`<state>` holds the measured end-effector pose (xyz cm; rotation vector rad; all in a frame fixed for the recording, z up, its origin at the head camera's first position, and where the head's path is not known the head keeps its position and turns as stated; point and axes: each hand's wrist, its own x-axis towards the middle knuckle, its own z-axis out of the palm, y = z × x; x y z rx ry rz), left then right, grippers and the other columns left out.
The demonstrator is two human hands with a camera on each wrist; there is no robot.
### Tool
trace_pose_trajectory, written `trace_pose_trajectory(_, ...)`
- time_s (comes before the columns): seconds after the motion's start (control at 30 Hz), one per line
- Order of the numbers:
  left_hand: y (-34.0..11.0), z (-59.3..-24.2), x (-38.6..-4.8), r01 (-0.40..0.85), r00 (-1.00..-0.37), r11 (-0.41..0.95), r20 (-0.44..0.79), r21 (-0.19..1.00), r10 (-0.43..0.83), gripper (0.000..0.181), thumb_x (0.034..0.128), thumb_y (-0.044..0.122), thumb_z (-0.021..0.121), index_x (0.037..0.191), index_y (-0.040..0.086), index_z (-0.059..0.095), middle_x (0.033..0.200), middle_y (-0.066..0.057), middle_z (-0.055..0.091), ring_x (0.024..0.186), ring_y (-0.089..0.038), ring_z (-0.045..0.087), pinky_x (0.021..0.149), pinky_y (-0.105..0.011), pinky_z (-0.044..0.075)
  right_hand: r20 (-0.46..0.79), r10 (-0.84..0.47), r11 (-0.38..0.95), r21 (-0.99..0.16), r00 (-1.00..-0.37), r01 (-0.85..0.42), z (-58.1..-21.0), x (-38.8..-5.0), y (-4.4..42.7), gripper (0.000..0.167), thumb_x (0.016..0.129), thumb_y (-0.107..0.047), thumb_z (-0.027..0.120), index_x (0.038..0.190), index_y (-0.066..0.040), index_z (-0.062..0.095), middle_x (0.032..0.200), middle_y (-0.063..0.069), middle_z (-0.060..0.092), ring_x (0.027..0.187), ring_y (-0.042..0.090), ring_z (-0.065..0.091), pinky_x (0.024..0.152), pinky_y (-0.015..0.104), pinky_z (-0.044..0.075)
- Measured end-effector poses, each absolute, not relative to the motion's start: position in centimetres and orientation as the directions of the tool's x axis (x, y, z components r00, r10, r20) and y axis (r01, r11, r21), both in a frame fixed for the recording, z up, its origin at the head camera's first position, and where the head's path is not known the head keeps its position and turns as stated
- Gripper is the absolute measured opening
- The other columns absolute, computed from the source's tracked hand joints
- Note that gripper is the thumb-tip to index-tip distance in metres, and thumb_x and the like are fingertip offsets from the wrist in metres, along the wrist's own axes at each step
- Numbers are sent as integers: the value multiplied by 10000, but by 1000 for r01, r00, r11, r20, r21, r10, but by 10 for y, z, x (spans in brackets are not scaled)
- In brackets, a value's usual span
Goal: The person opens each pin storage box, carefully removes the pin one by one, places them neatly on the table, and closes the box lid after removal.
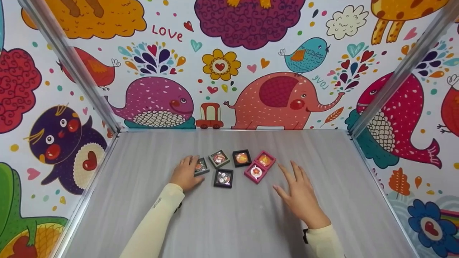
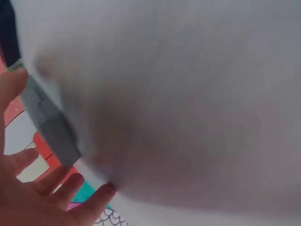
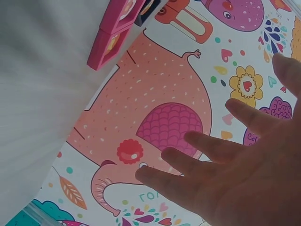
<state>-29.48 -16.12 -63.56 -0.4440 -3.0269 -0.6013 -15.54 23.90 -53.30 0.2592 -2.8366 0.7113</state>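
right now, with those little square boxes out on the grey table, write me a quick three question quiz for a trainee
1. Count: how many small square picture boxes are on the grey wood-look table?
2. True or false: the bare right hand, below a cream sleeve, holds no box.
3. Choose: what colour are the two boxes that meet side to side?
A black
B bright pink
C blue

Key:
1. Six, one of them partly covered by the left hand.
2. True; its fingers are spread.
3. B; the far bright pink box meets the near bright pink box.
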Motion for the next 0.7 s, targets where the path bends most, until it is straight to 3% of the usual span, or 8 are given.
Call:
trace_pose_trajectory(0.13, -157, -643, -301, 252, -967, 895, 58, 368, 248, 894, 910, 382, 902, 1614, 42, 467, 1544, -261, 508, 1419, -456, 494, 1149, -657, 422, 248, -116, 862, -455, -962, -221, -536, -154, 240, 718, 1003, -339, 810, 1605, -85, 513, 1672, 332, 328, 1500, 619, 311, 1164, 791, 293)
trace_pose_trajectory(0.47, -151, -650, -308, 239, -971, 921, 90, 309, 222, 888, 927, 411, 885, 1593, -10, 474, 1475, -237, 582, 1357, -426, 550, 1097, -641, 478, 250, -118, 856, -465, -961, -226, -539, -153, 238, 725, 997, -326, 818, 1611, -96, 509, 1676, 317, 334, 1510, 593, 313, 1165, 792, 292)
trace_pose_trajectory(0.7, -151, -647, -309, 245, -969, 921, 114, 303, 220, 815, 910, 406, 901, 1509, -29, 560, 1427, -207, 626, 1308, -400, 585, 1044, -641, 516, 278, -136, 851, -459, -951, -256, -539, -153, 238, 671, 1009, -300, 804, 1582, -74, 536, 1659, 320, 360, 1484, 611, 345, 1142, 782, 338)
